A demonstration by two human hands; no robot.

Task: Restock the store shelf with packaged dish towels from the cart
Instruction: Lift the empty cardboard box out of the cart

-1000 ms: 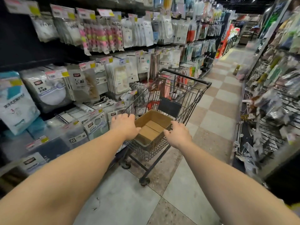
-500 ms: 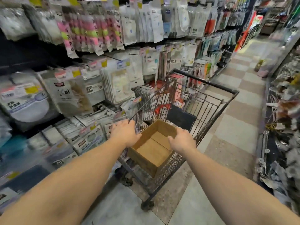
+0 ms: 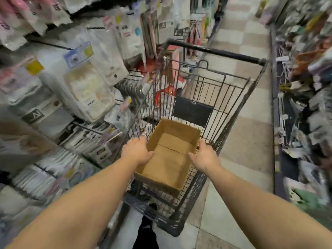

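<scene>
- Down in the wire cart sits an open cardboard box, brown, rectangular, its matte floor bare, with a flap seam across the middle.
- The left hand grips the box's left wall, thumb hooked over the rim to the inside, fingers on the outer face.
- The right hand holds the right wall the same way, thumb inside, fingers curled outside against the cart's bars.
- The two hands are apart, one on each side of the box.
- The cart is thin dark metal rods in a grid, with a round black handle bar at its far end and a flat black panel on the far grille.
- Packaged dish towels hang and lie on the shelf just left of the cart: flat, glossy plastic sleeves around pale folded cloth, some with yellow or blue labels. Much of this side is blurred, so the print cannot be read.
- Lower on that shelf, rows of thin packets stand on edge, close to the left forearm.
- Red and pink packs show through the cart's far bars.
- The floor is smooth tile in beige and grey checks, running up the aisle.
- On the right a second rack carries a jumble of crinkled packs, blurred.
- A dark trouser leg shows below the cart.
</scene>
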